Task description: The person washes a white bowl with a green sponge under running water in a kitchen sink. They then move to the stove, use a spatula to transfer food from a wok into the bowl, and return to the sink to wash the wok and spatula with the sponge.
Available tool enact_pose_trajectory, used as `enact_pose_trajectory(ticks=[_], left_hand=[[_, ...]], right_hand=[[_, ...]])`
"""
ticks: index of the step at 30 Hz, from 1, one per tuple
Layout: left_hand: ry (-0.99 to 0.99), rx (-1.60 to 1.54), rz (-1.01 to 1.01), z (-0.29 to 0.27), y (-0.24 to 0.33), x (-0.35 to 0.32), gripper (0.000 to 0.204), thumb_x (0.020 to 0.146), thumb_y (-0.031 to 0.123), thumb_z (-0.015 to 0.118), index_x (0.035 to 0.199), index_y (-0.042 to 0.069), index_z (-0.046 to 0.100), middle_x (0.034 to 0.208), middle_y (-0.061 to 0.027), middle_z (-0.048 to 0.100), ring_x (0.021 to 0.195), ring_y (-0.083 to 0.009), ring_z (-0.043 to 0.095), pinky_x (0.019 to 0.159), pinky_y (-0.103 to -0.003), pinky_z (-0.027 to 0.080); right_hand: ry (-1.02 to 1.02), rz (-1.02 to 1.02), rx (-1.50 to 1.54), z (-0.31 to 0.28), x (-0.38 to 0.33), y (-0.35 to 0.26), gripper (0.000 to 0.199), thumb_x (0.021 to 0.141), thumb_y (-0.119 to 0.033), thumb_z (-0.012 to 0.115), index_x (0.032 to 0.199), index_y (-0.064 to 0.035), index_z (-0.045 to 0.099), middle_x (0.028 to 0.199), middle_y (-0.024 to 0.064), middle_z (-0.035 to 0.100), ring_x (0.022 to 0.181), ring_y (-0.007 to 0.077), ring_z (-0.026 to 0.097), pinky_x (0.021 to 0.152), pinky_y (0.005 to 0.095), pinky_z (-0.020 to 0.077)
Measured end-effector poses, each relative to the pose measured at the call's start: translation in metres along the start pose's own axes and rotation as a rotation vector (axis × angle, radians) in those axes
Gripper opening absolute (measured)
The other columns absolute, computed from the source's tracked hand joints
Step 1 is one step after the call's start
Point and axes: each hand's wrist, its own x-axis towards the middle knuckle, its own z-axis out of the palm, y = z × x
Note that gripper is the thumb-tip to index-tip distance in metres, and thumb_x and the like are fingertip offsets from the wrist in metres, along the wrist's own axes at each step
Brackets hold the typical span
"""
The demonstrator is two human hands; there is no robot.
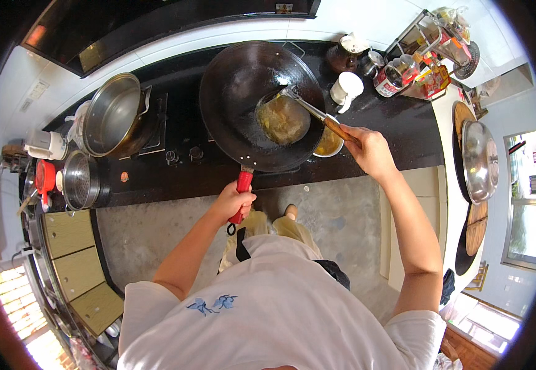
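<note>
A large dark wok [228,83] sits at the counter's middle, its red handle [244,182] pointing toward me. My left hand [233,202] is wrapped round that handle. In my right hand [370,152] is a wok spatula [317,113] with a wooden grip and a metal shaft. Its metal end reaches into the wok, at the upper edge of a yellowish-brown, wet-looking patch of food [283,122]. What the food is I cannot make out. Partly covered by the wok and the spatula, a pale bowl [329,147] with yellow contents stands just right of the wok.
Left of the wok stand a big steel pot [112,114] and a smaller metal pot [80,179]. A white mug [346,89], a dark jar [342,57] and a condiment rack [431,52] are at the back right. Farther right lies a domed steel lid [479,161].
</note>
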Motion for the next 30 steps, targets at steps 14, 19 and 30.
enact_pose_trajectory(ticks=[14,19,30], left_hand=[[0.018,-0.014,-0.017,-0.002,-0.002,0.004,0.023,0.080,0.001,0.058,0.085,0.012,0.038,0.058,0.0009,0.042,0.044,-0.0102,0.043,0.042,-0.028,0.036],[0.016,-0.015,-0.009,0.002,-0.001,0.003,0.023,0.080,0.000,0.058,0.086,0.011,0.038,0.058,0.0011,0.042,0.043,-0.0098,0.042,0.041,-0.028,0.036],[0.036,-0.025,-0.004,0.004,-0.003,0.003,0.022,0.080,0.000,0.058,0.086,0.011,0.039,0.058,0.0015,0.042,0.043,-0.0093,0.041,0.040,-0.027,0.036]], right_hand=[[-0.147,-0.141,-0.220,-0.038,0.006,0.002,0.028,0.077,-0.007,0.060,0.104,-0.0062,0.067,0.094,0.0176,0.066,0.085,0.0350,0.062,0.076,0.0412,0.0507],[-0.196,-0.130,-0.278,-0.052,0.004,0.005,0.029,0.076,-0.008,0.061,0.105,-0.0077,0.066,0.091,0.0169,0.066,0.084,0.0345,0.062,0.076,0.0418,0.0504],[-0.277,-0.103,-0.370,-0.073,0.003,0.001,0.028,0.078,-0.010,0.061,0.106,-0.0091,0.067,0.091,0.0157,0.067,0.084,0.0331,0.063,0.077,0.0416,0.0507]])
